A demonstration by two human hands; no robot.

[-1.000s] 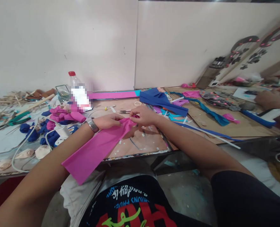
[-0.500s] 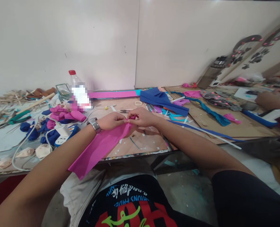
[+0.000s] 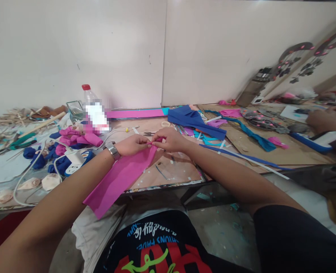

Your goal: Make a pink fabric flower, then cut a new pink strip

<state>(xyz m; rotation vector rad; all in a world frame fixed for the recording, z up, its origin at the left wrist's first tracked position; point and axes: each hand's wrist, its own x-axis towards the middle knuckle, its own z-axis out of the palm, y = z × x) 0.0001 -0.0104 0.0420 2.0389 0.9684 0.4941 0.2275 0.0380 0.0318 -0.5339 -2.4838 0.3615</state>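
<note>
Both hands pinch far end of pink foam strip (image 3: 122, 172) over table edge (image 3: 162, 185), left hand (image 3: 133, 145) & right hand (image 3: 169, 139) fingertips clenched on it; looks light, soft, floppy w/ tail hanging toward lap, so best gripped at rolled tip.

A single head-worn camera looks forward and down from the person's seat, close over both forearms that rise from the lower corners, across the cluttered bench (image 3: 173, 172) at mid-frame to the pale wall (image 3: 99, 49) filling the upper half.
</note>
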